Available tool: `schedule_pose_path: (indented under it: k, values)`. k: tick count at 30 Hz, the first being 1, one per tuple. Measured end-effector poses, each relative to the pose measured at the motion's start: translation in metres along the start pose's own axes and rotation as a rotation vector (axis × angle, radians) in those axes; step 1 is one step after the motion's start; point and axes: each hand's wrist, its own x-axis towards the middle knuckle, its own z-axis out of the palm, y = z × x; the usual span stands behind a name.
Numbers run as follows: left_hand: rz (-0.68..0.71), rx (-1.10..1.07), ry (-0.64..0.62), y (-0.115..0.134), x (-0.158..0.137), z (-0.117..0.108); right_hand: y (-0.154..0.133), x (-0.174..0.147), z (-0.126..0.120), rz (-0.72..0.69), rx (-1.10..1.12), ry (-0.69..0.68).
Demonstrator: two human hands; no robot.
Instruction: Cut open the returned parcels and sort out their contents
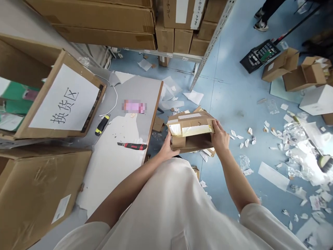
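Between my two hands I hold a brown cardboard box (192, 121) with white labels and tape on it. Its near side is open, showing a dark inside. My left hand (168, 147) grips the left side with the thumb along the lower edge. On the right side, my right hand (220, 135) is wrapped round the corner. A red and black utility knife (132, 146) lies on the table (104, 173) to my left. Beyond it are a yellow and black utility knife (102, 125) and a pink item (134, 106) that is blurred out.
A large labelled carton (65, 100) and another carton (47, 184) stand at left. A metal shelf (208, 48) holds boxes ahead. Paper scraps (244, 139), plastic wrap and a broom (324, 161) lie on the floor at right, near a black basket (260, 55). A person's feet (261, 21) show beyond.
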Motion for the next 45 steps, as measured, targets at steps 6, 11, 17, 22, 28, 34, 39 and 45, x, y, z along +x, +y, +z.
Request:
schedule_pose_path:
  k: [6, 11, 17, 22, 28, 34, 39, 45]
  values:
    - [-0.387, -0.006, 0.089, -0.014, 0.024, -0.010, 0.031, 0.004, 0.055, 0.105, 0.110, -0.057]
    - [-0.348, -0.160, 0.129, -0.020, 0.005, -0.025, 0.054, 0.018, 0.092, 0.045, 0.400, -0.126]
    - [-0.246, -0.104, 0.353, -0.030, -0.028, -0.061, 0.035, 0.025, 0.095, 0.022, 0.687, -0.098]
    - [-0.273, 0.009, 0.540, -0.041, -0.063, -0.091, -0.040, 0.021, 0.097, -0.236, 0.706, -0.404]
    - [-0.385, -0.010, 0.937, -0.054, -0.151, -0.103, -0.189, 0.019, 0.112, -0.929, 0.495, -0.695]
    - [-0.487, -0.071, 1.464, -0.060, -0.271, -0.061, -0.350, -0.045, 0.117, -1.588, 0.328, -0.829]
    - [-0.546, -0.085, 1.856, -0.060, -0.351, 0.014, -0.436, -0.173, 0.102, -2.061, 0.202, -0.937]
    - [-0.819, -0.376, 2.304, -0.110, -0.443, 0.139, -0.416, -0.392, 0.088, -2.564, -0.045, -1.229]
